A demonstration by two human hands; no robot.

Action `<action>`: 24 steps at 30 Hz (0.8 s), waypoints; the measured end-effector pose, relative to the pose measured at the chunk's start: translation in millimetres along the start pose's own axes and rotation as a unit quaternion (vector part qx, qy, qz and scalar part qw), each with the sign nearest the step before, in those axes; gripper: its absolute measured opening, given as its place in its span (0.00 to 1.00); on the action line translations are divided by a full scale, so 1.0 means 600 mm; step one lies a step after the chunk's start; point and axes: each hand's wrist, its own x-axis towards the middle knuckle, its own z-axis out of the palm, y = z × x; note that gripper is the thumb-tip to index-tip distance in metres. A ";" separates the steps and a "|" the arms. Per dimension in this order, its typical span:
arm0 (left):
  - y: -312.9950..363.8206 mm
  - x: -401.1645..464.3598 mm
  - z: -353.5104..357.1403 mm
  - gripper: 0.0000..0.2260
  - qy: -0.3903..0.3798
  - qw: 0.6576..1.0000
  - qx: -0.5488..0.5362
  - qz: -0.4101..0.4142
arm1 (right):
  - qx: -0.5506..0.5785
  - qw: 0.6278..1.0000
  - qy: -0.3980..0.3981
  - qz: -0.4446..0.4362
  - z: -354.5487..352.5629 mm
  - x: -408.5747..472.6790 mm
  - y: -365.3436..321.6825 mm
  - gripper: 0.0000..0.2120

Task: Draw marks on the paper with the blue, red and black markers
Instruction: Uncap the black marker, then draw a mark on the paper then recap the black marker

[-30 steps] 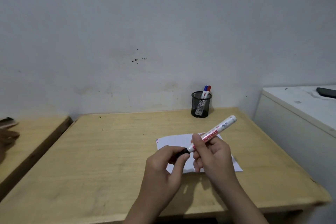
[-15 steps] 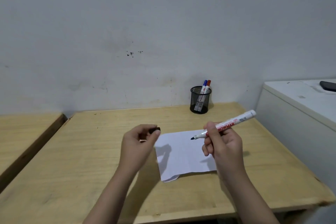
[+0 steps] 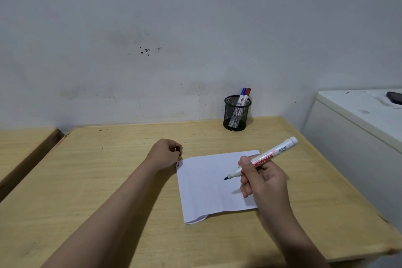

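A white sheet of paper (image 3: pixel 208 183) lies on the wooden table (image 3: pixel 108 180). My right hand (image 3: pixel 263 180) grips an uncapped black marker (image 3: pixel 267 158), its dark tip just above the middle of the paper. My left hand (image 3: pixel 166 154) rests at the paper's far left corner, its fingers closed around the small black cap (image 3: pixel 178 149). Small red and blue marks (image 3: pixel 178 164) show on that corner. The blue marker (image 3: pixel 243 93) and the red marker (image 3: pixel 247 93) stand in a black mesh cup (image 3: pixel 236 115) at the back of the table.
The wall runs right behind the table. A white cabinet (image 3: pixel 356 128) stands to the right with a dark phone (image 3: pixel 394 97) on top. A second wooden table (image 3: pixel 19 148) sits to the left, across a narrow gap.
The cap came off the black marker. My left hand carried it left and away to the paper's corner. My right hand lowered the marker tip toward the paper.
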 end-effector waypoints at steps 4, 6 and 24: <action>-0.009 -0.020 -0.010 0.20 0.009 0.996 -0.086 -0.004 | 0.009 1.000 0.008 -0.014 0.013 0.020 -0.001 0.08; -0.016 -0.037 -0.021 0.18 0.020 0.995 -0.098 0.017 | 0.017 1.000 -0.003 -0.023 0.025 0.034 -0.004 0.10; -0.060 -0.063 -0.010 0.24 -0.011 0.983 0.135 0.124 | -0.061 0.988 -0.111 0.089 0.157 0.153 0.150 0.14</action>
